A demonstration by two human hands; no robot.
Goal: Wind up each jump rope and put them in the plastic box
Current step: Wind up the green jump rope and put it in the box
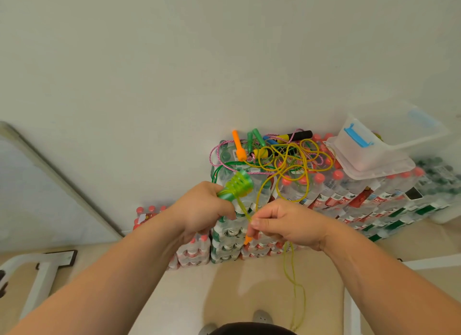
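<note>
Forward, left hand (199,210) round green handle (237,186); right hand (287,225), fingers (260,221) on rope (244,210).

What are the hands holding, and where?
The left hand grips the green coiled bundle by its lower end. The right hand pinches the yellow-green cord just below it.

Wall (174,60): plain white.
Bottle packs (331,197): shrink-wrapped, stacked against the wall, red and green caps.
Floor (224,284): beige.
</note>
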